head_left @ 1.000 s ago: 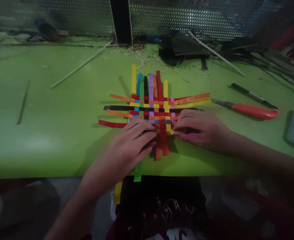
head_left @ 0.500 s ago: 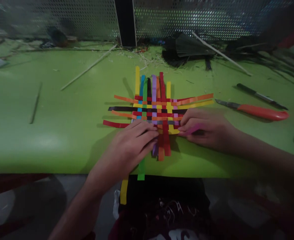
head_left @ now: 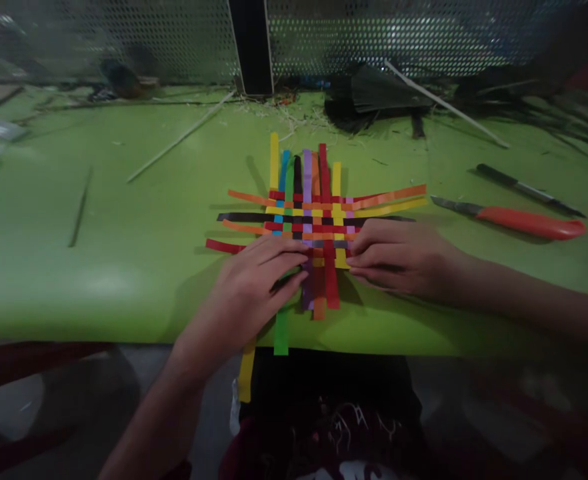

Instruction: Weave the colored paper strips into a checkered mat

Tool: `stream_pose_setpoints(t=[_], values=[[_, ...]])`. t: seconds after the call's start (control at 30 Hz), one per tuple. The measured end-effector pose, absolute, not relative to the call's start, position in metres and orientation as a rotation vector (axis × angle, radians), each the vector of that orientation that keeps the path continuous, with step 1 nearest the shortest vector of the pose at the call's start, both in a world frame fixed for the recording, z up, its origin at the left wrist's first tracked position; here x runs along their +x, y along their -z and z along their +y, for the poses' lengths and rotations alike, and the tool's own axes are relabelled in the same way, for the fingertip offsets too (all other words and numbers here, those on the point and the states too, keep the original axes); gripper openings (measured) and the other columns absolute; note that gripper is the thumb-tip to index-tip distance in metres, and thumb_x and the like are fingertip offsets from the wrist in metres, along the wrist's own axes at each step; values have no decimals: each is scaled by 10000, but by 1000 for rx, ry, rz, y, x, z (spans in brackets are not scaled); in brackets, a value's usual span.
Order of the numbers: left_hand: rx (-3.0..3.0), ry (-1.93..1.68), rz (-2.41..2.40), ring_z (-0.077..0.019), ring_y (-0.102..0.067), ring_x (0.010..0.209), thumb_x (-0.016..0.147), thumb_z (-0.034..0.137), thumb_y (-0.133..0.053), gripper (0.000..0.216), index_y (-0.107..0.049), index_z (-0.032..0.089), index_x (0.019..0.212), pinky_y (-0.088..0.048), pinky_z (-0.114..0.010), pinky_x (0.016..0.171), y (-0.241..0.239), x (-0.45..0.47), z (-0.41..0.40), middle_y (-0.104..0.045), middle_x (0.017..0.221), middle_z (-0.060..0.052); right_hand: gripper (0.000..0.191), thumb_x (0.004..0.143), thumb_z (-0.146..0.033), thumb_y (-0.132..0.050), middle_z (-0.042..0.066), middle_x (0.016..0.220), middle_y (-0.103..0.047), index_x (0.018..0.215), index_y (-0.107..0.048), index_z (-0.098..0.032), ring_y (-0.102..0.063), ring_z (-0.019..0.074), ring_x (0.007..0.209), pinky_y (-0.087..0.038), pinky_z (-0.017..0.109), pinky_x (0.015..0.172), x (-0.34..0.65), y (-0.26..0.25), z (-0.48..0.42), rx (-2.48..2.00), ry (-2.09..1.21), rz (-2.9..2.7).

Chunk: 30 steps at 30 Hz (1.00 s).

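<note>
A mat of woven coloured paper strips (head_left: pixel 314 213) lies on the green table (head_left: pixel 124 267). Its loose ends stick out on all sides, and a green strip (head_left: pixel 281 333) and a yellow strip (head_left: pixel 247 370) hang over the near edge. My left hand (head_left: pixel 251 293) lies flat on the mat's near left corner, fingers stretched out over the strips. My right hand (head_left: pixel 399 257) rests at the near right corner. Its fingers are pressed together and their tips meet a strip end at the weave's edge; the strip itself is mostly hidden under them.
An orange-handled knife (head_left: pixel 519 221) and a black pen (head_left: pixel 524 190) lie to the right of the mat. Thin sticks (head_left: pixel 179 137) lie to the left. A dark bundle (head_left: pixel 374 93) and scraps sit at the back below a perforated metal panel (head_left: pixel 424 33).
A pink strip that showed under my right fingers is now hidden. My left hand has shifted slightly along the near strips. The mat has stayed in place.
</note>
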State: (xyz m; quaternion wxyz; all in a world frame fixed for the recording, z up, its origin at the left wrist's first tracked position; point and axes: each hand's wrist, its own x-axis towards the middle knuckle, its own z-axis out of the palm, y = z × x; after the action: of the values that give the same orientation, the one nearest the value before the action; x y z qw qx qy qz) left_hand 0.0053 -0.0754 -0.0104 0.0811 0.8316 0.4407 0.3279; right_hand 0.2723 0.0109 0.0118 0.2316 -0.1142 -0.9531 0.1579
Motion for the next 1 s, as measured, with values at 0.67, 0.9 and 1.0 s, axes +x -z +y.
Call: stream_pose_setpoints(t=[0.67,0.9,1.0], values=[[2541,-957,1314,-221,-702,1099,1025,197,-634,168,-720,162,1165,-569,-422,1006,10,6,-74,-750,1204,-82,137,1029,-211,-605,85,922,-721,939,-708,-191,-663,174,827,-560,316,721,267,-13,7,-316,-305,-2601],[2533,-971,1280,-208,-690,1079,1028,164,-618,163,-719,137,1153,-571,-383,974,7,7,-74,-746,1183,-89,80,948,-204,-674,25,937,-755,936,-706,-277,-723,172,831,-588,305,692,287,-29,10,-518,-654,-2549],[2565,-937,1287,-223,-681,1076,1040,166,-590,192,-718,146,1181,-578,-401,952,6,8,-74,-729,1190,-96,115,952,-215,-653,29,953,-775,968,-734,-295,-731,195,862,-596,326,721,288,-28,8,-557,-614,-2557]])
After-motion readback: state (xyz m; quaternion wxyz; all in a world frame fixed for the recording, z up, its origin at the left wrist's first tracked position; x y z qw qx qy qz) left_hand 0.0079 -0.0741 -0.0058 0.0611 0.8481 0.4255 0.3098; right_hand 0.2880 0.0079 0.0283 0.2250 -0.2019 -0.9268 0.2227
